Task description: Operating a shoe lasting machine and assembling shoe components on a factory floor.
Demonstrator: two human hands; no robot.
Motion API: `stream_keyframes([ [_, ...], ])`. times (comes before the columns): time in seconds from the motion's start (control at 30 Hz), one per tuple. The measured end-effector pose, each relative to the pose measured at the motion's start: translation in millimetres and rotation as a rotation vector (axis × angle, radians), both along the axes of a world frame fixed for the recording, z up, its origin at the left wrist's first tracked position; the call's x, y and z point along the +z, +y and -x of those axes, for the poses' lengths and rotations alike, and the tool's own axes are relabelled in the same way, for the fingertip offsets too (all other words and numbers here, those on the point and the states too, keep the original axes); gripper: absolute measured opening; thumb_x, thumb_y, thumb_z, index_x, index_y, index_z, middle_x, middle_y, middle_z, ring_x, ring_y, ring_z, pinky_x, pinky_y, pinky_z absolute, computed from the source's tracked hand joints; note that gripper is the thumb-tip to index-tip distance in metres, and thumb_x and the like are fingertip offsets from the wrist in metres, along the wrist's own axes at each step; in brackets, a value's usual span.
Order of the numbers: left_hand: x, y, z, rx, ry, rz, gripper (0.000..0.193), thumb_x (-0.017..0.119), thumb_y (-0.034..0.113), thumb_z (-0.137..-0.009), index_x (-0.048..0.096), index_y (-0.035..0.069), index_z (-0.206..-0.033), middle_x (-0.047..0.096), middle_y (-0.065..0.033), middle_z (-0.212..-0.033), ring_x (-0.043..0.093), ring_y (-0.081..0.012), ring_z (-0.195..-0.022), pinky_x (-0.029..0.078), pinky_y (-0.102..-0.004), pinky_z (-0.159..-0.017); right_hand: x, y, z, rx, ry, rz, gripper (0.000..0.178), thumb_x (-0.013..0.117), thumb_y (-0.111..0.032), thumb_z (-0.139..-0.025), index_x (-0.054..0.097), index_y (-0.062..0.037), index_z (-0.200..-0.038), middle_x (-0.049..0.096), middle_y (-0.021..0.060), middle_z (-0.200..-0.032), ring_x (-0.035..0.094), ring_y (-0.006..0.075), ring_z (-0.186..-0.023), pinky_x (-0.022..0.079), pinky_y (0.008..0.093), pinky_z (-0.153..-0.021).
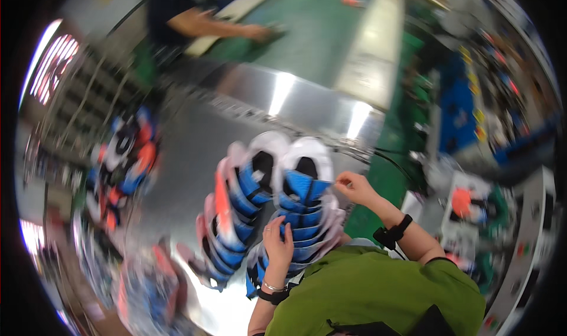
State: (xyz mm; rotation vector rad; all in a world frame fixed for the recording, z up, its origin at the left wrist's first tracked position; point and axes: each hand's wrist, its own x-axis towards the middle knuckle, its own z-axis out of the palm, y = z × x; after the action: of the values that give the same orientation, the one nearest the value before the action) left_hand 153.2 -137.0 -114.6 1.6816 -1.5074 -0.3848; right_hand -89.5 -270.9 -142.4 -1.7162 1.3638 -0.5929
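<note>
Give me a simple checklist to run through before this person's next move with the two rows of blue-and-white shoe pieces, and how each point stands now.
1. Left row and right row side by side on the grey tabletop: ok.
2. Right grip at the blue flap: ok, at its right edge; whether it pinches it, cannot tell.
3. Left grip pressing the right row: cannot tell; it is over it.
4. Colourful pile apart from the left row: ok, a gap shows.
5. Co-worker's arm away from the rows: ok.
6. View sharp enough to inspect stitching: not ok, blurred.
</note>
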Motion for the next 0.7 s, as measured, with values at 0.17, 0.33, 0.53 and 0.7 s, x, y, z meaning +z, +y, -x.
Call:
stream_keyframes([
  [0.17, 18.4, -36.6, 62.8, -0.388, 0.102, 0.083, 0.016, 0.058, 0.004, -0.078, 0.059, 0.001, -0.094, 0.06, -0.0147, -0.089, 0.056, -0.0298, -0.082, 0.044, -0.0354, -0.074, -23.4, 113.3, 88.5, -0.093, 0.123, -0.16, 0.023, 0.065, -0.026, -0.073, 0.06, -0.0066, -0.084, 0.062, 0.0098, -0.075, 0.061, 0.0252, -0.07, 0.047, 0.0356, -0.063],
  [0.33, 18.8, -53.9, 176.4, -0.911, 0.095, 0.048, 0.015, 0.058, 0.006, -0.079, 0.057, 0.002, -0.093, 0.06, -0.0139, -0.087, 0.058, -0.0298, -0.079, 0.044, -0.0353, -0.07, -98.8, 244.5, 143.9, 0.475, 0.456, -0.573, 0.033, 0.061, -0.033, -0.074, 0.062, -0.0052, -0.092, 0.062, 0.0172, -0.091, 0.059, 0.0342, -0.085, 0.046, 0.0428, -0.071],
  [0.53, 1.6, 13.2, 336.7, -1.631, 0.002, -0.163, 0.023, 0.063, 0.008, -0.077, 0.057, 0.001, -0.097, 0.062, -0.0135, -0.086, 0.061, -0.0249, -0.082, 0.047, -0.0325, -0.072, -17.4, 332.1, 172.7, -0.37, 0.378, -0.351, 0.04, 0.062, -0.03, -0.074, 0.056, -0.0068, -0.105, 0.063, 0.0144, -0.084, 0.06, 0.0306, -0.079, 0.046, 0.041, -0.069],
  [0.7, -13.6, 111.0, 464.5, -1.956, 0.209, -0.153, 0.07, 0.074, 0.018, -0.066, 0.036, -0.001, -0.123, 0.051, -0.0222, -0.111, 0.052, -0.0349, -0.101, 0.043, -0.0393, -0.084, 28.7, 411.3, 213.0, -0.649, 0.097, -0.392, 0.038, 0.058, -0.029, -0.079, 0.054, -0.0066, -0.109, 0.063, 0.0124, -0.083, 0.061, 0.0263, -0.077, 0.046, 0.0374, -0.069],
])
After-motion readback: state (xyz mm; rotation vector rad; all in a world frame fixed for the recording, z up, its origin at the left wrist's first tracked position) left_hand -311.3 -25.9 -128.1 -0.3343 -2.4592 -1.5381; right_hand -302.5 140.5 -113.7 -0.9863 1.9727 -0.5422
